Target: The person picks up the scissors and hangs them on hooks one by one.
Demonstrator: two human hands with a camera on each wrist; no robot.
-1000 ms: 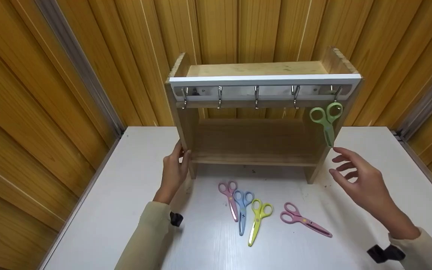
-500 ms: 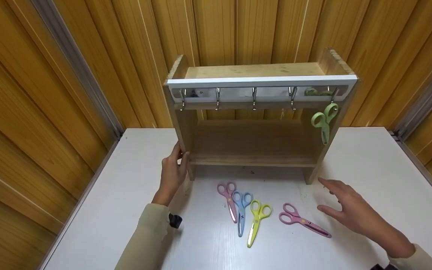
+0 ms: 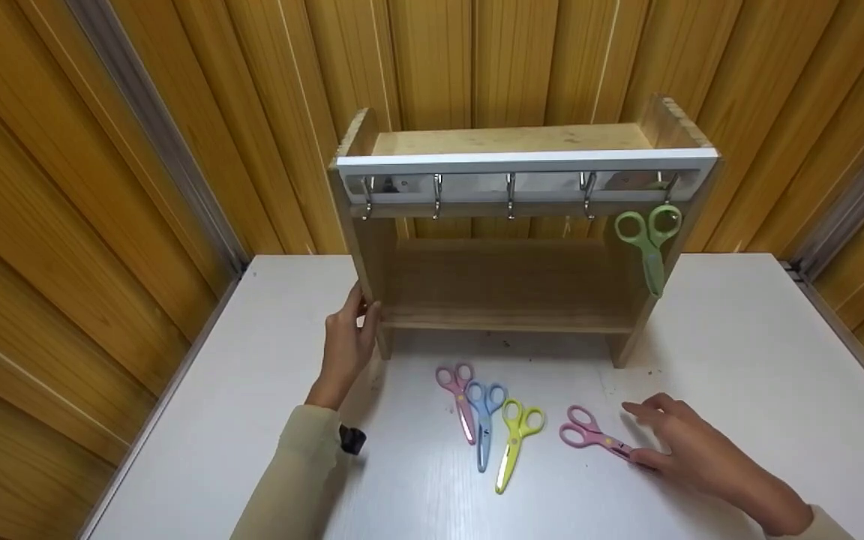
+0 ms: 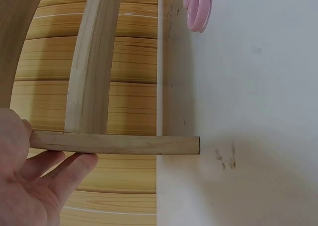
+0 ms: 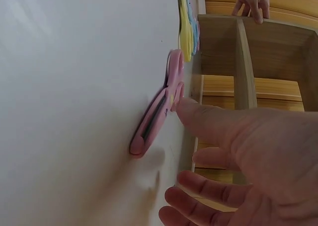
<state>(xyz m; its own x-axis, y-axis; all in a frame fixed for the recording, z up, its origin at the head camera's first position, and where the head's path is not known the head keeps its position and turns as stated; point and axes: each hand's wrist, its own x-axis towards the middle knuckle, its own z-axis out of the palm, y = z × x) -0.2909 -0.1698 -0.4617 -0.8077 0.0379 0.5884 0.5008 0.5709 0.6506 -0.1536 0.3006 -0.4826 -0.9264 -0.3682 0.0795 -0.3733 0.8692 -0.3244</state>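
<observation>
My left hand (image 3: 346,341) grips the left side panel (image 4: 124,143) of a wooden rack (image 3: 507,328), fingers on the outer face and thumb at the front edge. My right hand (image 3: 702,450) hovers over the blade end of pink scissors (image 3: 604,439) lying on the table. In the right wrist view its fingers are spread, and the thumb overlaps the scissors' handle. Green scissors (image 3: 652,262) hang by one handle loop from the rack's rightmost hook. Left of my right hand lie yellow scissors (image 3: 513,444), blue scissors (image 3: 484,424) and a second pink pair (image 3: 464,409).
A white rail (image 3: 529,159) with several metal hooks (image 3: 511,196) runs across the rack's upper front. The rack stands on a white table (image 3: 267,315) before a wood-panelled wall (image 3: 507,60). Grey metal framing (image 3: 169,142) edges the left corner.
My right hand has come down from beside the hanging green scissors to the pink scissors on the table. The green scissors have swung slightly. My left hand stays on the side panel.
</observation>
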